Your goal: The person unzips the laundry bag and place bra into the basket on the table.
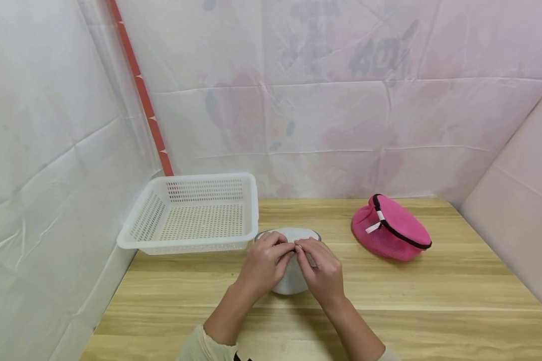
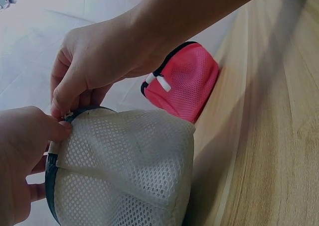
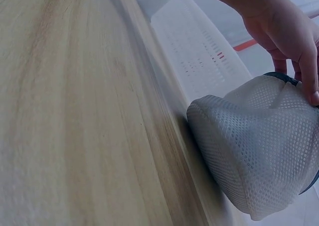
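Observation:
A white mesh laundry bag [image 1: 291, 281] with a dark zipper edge stands on the table in front of the person, partly covered by both hands. At its near rim, the left hand [image 1: 264, 260] pinches the dark edging between thumb and fingers. Meeting it there, the right hand [image 1: 321, 271] pinches the same edge close to a small pale piece, perhaps the zipper pull; the fingertips hide most of it. In the left wrist view the bag's mesh side [image 2: 124, 161] bulges and creases below the right hand [image 2: 99, 61]. The right wrist view shows the left hand [image 3: 294, 42] at the bag's rim.
A white plastic basket [image 1: 194, 245] with slotted walls stands at the back left, close to the white bag. To the right sits a pink mesh bag [image 1: 388, 235] with a black zipper and white tab. Pale sheeting [image 1: 298, 125] encloses the wooden table [image 1: 433, 301].

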A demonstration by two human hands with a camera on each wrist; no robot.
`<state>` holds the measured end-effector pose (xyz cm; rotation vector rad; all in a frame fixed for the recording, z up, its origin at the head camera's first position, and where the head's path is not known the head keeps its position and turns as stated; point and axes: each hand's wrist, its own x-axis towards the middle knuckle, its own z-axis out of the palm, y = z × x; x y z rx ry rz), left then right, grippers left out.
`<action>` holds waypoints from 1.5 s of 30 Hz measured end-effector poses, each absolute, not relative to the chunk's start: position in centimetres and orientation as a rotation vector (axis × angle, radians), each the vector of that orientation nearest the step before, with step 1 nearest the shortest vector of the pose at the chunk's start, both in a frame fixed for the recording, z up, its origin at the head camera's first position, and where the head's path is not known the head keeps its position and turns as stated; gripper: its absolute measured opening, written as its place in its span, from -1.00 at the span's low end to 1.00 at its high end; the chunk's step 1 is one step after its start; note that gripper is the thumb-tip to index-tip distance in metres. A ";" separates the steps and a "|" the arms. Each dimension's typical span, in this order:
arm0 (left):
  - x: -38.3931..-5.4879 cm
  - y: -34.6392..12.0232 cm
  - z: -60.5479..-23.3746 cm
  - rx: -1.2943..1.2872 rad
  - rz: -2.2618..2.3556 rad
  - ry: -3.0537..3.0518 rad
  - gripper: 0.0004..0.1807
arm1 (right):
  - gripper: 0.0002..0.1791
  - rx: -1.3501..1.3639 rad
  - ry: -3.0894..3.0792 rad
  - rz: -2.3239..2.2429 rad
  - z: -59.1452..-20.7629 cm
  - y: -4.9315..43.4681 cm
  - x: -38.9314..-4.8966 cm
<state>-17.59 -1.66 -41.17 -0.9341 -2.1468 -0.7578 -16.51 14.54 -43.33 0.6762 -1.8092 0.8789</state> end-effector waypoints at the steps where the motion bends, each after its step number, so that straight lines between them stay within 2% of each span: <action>1: -17.6 -1.7 -41.2 -0.935 -0.757 -2.149 -0.91 | -0.89 0.675 -1.810 0.878 -43.3 14.5 -16.5; 22: -17.6 -1.7 -41.3 -0.949 -0.793 -2.191 -0.86 | -0.88 0.664 -1.818 0.878 -43.3 14.7 -16.5; 45: -17.6 -2.2 -40.8 -0.994 -0.860 -2.241 -0.90 | -0.92 0.664 -1.802 0.838 -43.3 15.1 -16.7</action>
